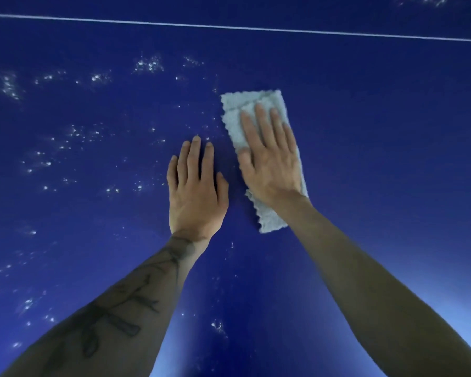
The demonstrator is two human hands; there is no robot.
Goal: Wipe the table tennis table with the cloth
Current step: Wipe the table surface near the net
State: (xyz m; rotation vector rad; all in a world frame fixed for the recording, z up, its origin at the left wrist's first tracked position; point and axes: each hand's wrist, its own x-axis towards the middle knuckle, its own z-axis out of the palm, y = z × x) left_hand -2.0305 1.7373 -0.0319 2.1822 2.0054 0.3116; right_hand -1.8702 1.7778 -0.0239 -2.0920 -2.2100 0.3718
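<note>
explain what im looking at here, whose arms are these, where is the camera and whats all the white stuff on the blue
There is no machine here: these are a person's two bare arms, seen from a camera worn on their head that looks forward and down. The blue surface is a table tennis table, and the thin white line across the top is painted on it. The right hand lies flat, fingers straight, pressing a folded pale cloth onto the table. The left hand rests flat on the bare table just beside the cloth and holds nothing. The white specks are scattered mostly to the left of the hands; whether they are dust or droplets cannot be told.
</note>
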